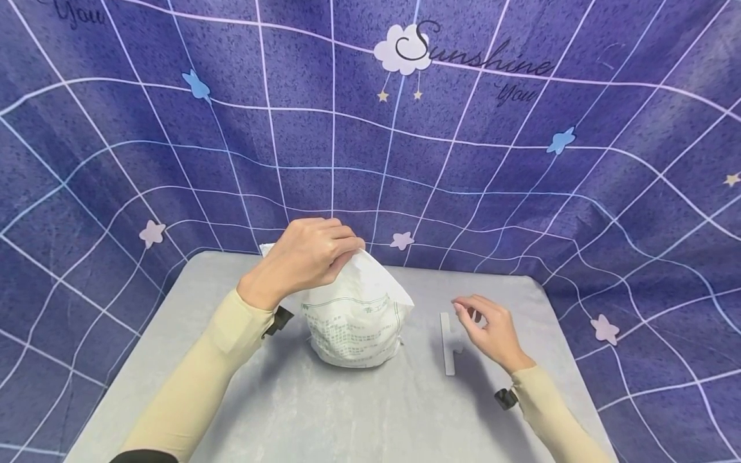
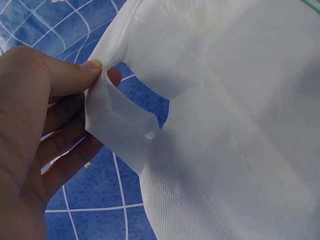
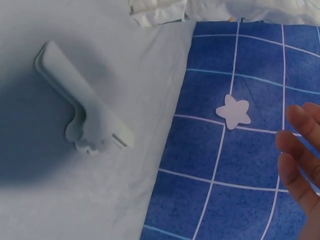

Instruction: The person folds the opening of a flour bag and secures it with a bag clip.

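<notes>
A full white woven bag [image 1: 352, 321] with green print stands on the grey table, its top edge pulled upward. My left hand [image 1: 309, 257] grips that top edge. In the left wrist view, the thumb of the left hand [image 2: 30, 115] pinches the bag [image 2: 230, 130] beside its cut-out handle hole, most fingers behind the material. To the right lies a long white plastic clip [image 1: 447, 344] with a small rounded side piece. Just right of the clip hovers my right hand [image 1: 489, 328], fingers loosely bent and holding nothing. The right wrist view shows the clip [image 3: 82, 95] apart from the fingertips [image 3: 289, 167].
The grey tabletop [image 1: 278, 411] ends at a blue cloth [image 1: 463, 148] with a grid and stars, which hangs behind it and at both sides. The bag stands left of the clip, with bare table between them.
</notes>
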`<state>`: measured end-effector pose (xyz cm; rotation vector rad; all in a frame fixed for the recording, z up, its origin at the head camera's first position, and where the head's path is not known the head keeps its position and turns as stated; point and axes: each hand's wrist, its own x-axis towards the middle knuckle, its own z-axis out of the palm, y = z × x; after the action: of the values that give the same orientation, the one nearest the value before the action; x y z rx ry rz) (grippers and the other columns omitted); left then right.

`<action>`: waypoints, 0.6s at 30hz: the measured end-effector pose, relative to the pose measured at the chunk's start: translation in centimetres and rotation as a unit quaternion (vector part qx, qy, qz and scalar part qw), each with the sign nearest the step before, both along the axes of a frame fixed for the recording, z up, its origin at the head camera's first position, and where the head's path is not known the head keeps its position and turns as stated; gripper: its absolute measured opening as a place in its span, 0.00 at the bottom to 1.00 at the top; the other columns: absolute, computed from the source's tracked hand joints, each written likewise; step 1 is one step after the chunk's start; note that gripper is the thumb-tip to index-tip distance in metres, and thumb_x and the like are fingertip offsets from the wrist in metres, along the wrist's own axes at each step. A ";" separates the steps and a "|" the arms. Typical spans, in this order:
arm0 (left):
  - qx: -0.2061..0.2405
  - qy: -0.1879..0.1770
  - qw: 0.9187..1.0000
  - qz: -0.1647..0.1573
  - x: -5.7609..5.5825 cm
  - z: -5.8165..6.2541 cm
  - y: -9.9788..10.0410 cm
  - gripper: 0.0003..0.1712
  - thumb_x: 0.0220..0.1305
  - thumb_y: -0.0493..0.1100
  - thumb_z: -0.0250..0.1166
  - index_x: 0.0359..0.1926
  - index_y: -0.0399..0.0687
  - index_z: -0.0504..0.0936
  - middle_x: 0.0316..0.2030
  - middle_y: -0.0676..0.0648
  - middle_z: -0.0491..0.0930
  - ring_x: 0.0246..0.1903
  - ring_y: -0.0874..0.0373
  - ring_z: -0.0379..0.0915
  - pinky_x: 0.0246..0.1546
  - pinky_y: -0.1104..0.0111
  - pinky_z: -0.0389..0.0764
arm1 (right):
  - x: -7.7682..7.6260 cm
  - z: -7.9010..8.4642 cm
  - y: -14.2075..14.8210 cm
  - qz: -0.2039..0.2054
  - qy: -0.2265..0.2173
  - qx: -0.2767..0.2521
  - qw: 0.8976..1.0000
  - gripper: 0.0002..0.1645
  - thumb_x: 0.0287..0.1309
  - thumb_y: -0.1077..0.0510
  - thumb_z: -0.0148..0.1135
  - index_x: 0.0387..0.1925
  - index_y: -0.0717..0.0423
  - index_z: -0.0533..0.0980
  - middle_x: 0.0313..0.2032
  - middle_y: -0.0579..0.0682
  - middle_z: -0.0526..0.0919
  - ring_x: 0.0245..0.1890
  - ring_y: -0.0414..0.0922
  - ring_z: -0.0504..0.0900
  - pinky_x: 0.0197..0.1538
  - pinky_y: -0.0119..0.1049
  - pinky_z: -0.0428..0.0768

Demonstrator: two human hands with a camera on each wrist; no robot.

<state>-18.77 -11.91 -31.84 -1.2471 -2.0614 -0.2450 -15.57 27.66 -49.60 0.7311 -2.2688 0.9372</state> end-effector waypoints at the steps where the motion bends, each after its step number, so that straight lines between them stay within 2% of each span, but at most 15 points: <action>1: 0.000 0.000 1.000 0.000 0.0 0.0 0.0 0.07 0.71 0.36 0.68 0.39 0.50 0.91 0.33 0.55 0.87 0.31 0.56 0.82 0.30 0.66 0.84 | 0.1 -0.1 0.1 -0.003 0.001 0.002 1.000 0.09 0.63 0.66 0.69 0.43 0.55 0.90 0.29 0.38 0.85 0.27 0.35 0.78 0.29 0.31 0.78; 6: 0.000 0.003 1.000 -0.002 0.1 0.0 0.0 0.06 0.70 0.36 0.68 0.39 0.50 0.91 0.33 0.55 0.87 0.31 0.56 0.83 0.29 0.66 0.84 | 0.4 -0.2 0.9 -0.022 -0.004 0.010 1.000 0.09 0.63 0.65 0.70 0.43 0.53 0.90 0.29 0.38 0.84 0.25 0.39 0.79 0.29 0.27 0.76; 9: 0.001 0.005 1.000 -0.005 0.1 -0.1 0.1 0.06 0.70 0.36 0.68 0.39 0.49 0.91 0.33 0.54 0.87 0.31 0.56 0.83 0.29 0.67 0.84 | 0.6 -0.4 1.3 -0.032 -0.009 0.014 0.999 0.08 0.63 0.64 0.71 0.42 0.52 0.90 0.29 0.39 0.85 0.24 0.41 0.79 0.29 0.28 0.76; 18: 0.000 0.006 1.000 -0.005 0.2 0.0 0.2 0.06 0.70 0.36 0.68 0.40 0.48 0.91 0.33 0.54 0.87 0.32 0.56 0.84 0.30 0.66 0.85 | 1.1 -1.4 2.0 -0.065 -0.020 0.030 0.997 0.07 0.64 0.63 0.72 0.41 0.50 0.90 0.28 0.39 0.84 0.23 0.43 0.79 0.26 0.38 0.78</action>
<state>-18.60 -11.74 -31.84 -1.2564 -2.0446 -0.2414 -14.50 29.66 -51.04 0.5867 -2.3571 0.8329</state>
